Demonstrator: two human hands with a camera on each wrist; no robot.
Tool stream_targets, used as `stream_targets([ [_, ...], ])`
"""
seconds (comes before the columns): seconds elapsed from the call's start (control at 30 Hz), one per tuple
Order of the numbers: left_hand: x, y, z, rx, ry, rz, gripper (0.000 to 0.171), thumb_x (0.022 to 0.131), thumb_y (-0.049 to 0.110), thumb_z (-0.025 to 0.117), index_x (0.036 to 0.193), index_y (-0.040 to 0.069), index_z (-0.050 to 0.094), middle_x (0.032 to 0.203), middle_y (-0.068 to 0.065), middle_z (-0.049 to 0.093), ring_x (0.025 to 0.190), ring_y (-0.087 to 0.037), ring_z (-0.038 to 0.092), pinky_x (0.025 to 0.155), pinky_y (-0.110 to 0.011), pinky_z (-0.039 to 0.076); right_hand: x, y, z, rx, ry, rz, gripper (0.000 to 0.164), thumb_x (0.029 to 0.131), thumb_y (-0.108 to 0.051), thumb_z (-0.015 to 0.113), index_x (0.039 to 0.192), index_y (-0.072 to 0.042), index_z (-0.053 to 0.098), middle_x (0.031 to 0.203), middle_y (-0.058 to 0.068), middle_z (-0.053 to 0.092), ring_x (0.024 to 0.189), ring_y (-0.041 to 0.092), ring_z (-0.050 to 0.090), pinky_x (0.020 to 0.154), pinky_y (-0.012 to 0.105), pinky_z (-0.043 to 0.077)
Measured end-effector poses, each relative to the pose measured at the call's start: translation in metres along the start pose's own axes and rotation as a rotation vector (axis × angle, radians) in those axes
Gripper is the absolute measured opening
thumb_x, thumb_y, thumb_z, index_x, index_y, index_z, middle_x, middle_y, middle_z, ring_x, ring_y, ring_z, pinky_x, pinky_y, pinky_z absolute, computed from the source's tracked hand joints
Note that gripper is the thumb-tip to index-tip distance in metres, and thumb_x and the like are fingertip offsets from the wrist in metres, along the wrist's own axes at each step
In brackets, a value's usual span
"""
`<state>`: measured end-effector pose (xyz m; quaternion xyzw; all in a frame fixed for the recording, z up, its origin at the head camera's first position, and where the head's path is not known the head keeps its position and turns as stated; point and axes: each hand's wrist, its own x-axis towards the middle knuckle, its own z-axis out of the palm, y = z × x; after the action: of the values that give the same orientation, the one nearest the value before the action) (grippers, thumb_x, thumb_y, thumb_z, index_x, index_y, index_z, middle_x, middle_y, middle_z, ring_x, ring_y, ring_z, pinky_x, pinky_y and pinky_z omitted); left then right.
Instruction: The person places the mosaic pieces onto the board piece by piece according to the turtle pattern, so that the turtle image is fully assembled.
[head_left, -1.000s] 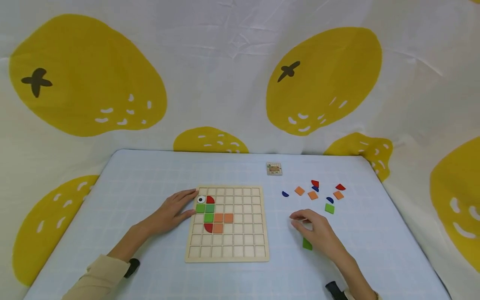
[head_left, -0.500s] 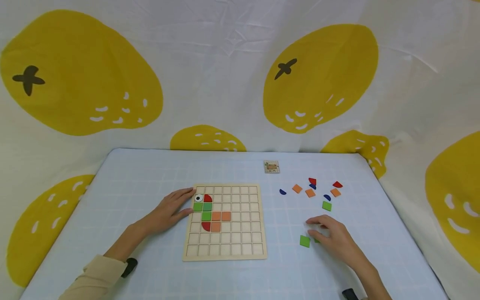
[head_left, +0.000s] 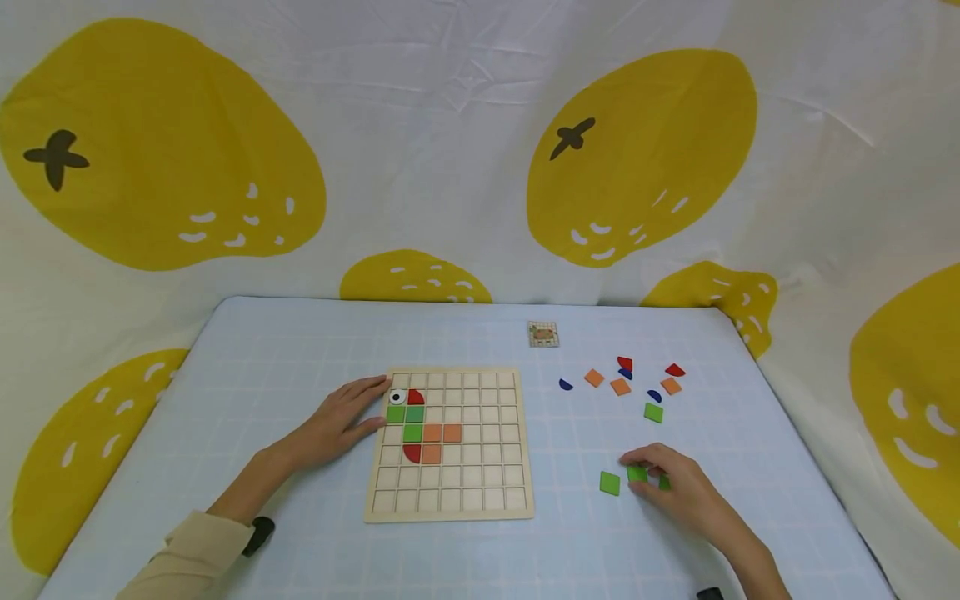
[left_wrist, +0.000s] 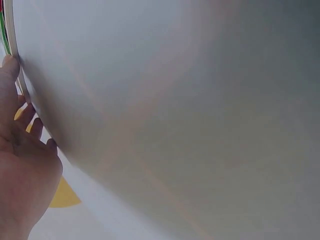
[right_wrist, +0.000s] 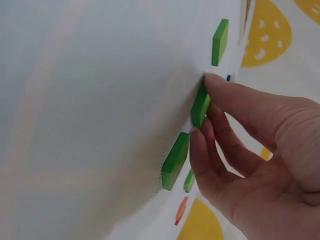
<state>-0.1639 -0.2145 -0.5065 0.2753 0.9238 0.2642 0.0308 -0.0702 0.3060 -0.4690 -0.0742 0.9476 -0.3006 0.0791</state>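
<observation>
Matt wooden board (head_left: 491,454), smooth green tiles (right_wrist: 175,162), creased cloth backdrop (head_left: 435,167)

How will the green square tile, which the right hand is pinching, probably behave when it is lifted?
The green tile should stay stiff, since its edges look straight and its face flat. It is probably light, being small and thin beside the right hand. It seems unlikely to roll, given its flat, square shape.

- My table's pale checked cloth (head_left: 300,350)
- A wooden grid board (head_left: 493,481) before me
- To my right, green square tiles (head_left: 610,483), orange square tiles (head_left: 620,387), red quarter-discs (head_left: 675,369), blue half-discs (head_left: 566,384)
- Farther off, a picture card (head_left: 543,334)
</observation>
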Motion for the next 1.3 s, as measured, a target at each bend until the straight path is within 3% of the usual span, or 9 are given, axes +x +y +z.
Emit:
stream_targets([
  [0.43,-0.002,0.003,-0.003,-0.015,-0.007,-0.018,0.064,0.105,0.032,0.062,0.159,0.007,0.038,0.163,-0.014,0.036,0.149,-0.04,0.03,0.117,-0.065,0.025,0.01,-0.002,0.0,0.047,-0.009,-0.014,0.025,0.085,-0.004,0.083,0.106,-0.014,0.074,0.101,-0.007,0.069,0.088,0.01,0.061,0.077,0.021,0.056],
  [0.63,-0.001,0.003,-0.003,-0.018,0.0,-0.013,0.064,0.104,0.03,0.063,0.159,0.007,0.038,0.163,-0.014,0.036,0.149,-0.04,0.031,0.117,-0.065,0.026,0.018,-0.007,-0.001,0.065,0.007,-0.089,0.02,0.086,-0.003,0.082,0.102,-0.014,0.075,0.098,-0.007,0.07,0.085,0.008,0.062,0.076,0.022,0.057],
  [0.93,-0.001,0.0,-0.001,0.005,0.022,0.023,0.064,0.104,0.03,0.063,0.158,0.006,0.039,0.161,-0.015,0.038,0.147,-0.041,0.034,0.115,-0.066,0.029,0.032,-0.019,0.003,0.099,0.064,-0.084,0.02,0.091,-0.007,0.079,0.109,-0.011,0.075,0.1,-0.005,0.069,0.09,0.013,0.064,0.08,0.023,0.058],
  [1.2,0.001,0.002,-0.001,-0.005,-0.005,-0.004,0.065,0.105,0.032,0.062,0.159,0.007,0.038,0.163,-0.014,0.036,0.149,-0.04,0.031,0.117,-0.064,0.027,0.047,-0.032,0.015,0.115,0.162,-0.222,0.019,0.088,-0.002,0.08,0.104,-0.009,0.075,0.093,-0.006,0.069,0.084,0.008,0.063,0.073,0.024,0.059],
  [1.3,0.0,0.002,-0.001,-0.001,-0.008,-0.01,0.064,0.105,0.032,0.061,0.159,0.007,0.037,0.163,-0.014,0.036,0.149,-0.039,0.031,0.117,-0.064,0.027,0.053,-0.039,0.02,0.118,0.171,-0.236,0.018,0.088,-0.003,0.08,0.104,-0.009,0.076,0.092,-0.007,0.069,0.082,0.008,0.062,0.072,0.024,0.058],
])
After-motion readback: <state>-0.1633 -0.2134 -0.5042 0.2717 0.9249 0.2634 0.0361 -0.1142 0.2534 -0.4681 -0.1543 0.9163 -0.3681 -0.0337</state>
